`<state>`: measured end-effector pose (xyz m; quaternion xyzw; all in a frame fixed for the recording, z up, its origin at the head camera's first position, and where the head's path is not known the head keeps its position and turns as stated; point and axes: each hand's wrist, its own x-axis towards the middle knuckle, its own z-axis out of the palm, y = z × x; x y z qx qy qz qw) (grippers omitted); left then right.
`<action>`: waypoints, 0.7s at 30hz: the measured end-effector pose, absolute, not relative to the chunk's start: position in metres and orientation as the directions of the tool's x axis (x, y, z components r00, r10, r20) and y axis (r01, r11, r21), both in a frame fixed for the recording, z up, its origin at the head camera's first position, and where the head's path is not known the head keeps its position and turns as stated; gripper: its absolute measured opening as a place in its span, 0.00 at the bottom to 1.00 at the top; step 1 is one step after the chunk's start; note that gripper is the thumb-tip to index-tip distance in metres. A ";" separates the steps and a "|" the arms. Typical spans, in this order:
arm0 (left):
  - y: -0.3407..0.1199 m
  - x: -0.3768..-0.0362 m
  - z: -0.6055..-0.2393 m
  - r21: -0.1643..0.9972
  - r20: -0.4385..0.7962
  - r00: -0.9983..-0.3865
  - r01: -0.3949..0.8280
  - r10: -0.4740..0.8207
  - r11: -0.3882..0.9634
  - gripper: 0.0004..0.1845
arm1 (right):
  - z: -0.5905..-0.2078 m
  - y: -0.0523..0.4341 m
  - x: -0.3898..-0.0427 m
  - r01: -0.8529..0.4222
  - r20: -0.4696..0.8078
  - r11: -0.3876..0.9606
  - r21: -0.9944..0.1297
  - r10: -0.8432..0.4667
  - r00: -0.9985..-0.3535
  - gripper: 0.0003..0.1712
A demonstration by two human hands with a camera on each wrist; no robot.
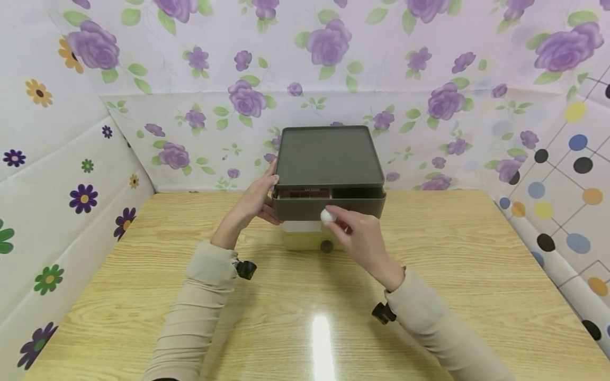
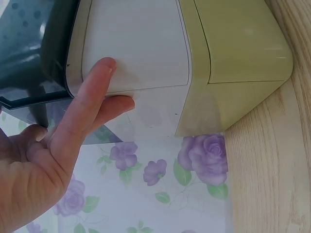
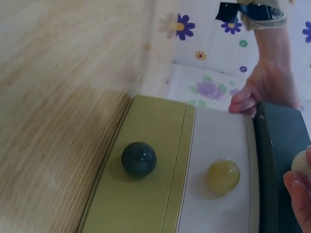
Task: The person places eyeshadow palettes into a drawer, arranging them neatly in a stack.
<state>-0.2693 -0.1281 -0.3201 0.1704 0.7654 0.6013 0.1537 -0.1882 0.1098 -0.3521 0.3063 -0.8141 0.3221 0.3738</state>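
Three drawers make up the small desktop drawer unit (image 1: 329, 180) standing at the 12 o'clock end of the wooden table (image 1: 143, 275), close to the floral backdrop. Its dark top drawer (image 1: 329, 203) is slid partway out, with dark compartments showing inside. The right hand (image 1: 364, 241) pinches that drawer's white round knob (image 1: 326, 215) between thumb and fingertips. The left hand (image 1: 257, 198) lies with straight fingers against the unit's 9 o'clock side, bracing it; the left wrist view shows its fingers (image 2: 85, 104) flat on the white middle drawer's side wall. Below, the white middle drawer (image 3: 218, 165) carries a yellowish knob (image 3: 223, 176) and the yellow-green bottom drawer (image 3: 146, 170) a dark knob (image 3: 138, 158); both appear closed.

Judging by the grip and the brace, the step in hand is sliding the top drawer. The next move calls for a straight, level pull or push along the drawer's track while the left hand holds the light unit from sliding on the table.
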 end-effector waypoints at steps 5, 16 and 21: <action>-0.128 -0.269 -0.319 0.977 -0.022 -0.892 0.077 0.451 0.199 0.32 | -0.351 0.110 -0.198 -0.733 0.807 0.614 -0.293 -0.253 -0.534 0.15; -0.128 -0.266 -0.323 0.963 -0.004 -0.908 0.110 0.418 0.247 0.34 | -0.350 0.113 -0.209 -0.713 0.783 0.620 -0.328 -0.244 -0.572 0.14; -0.138 -0.254 -0.332 0.841 0.084 -0.934 0.253 0.347 0.478 0.36 | -0.347 0.146 -0.197 -0.698 0.776 0.645 -0.311 -0.251 -0.578 0.19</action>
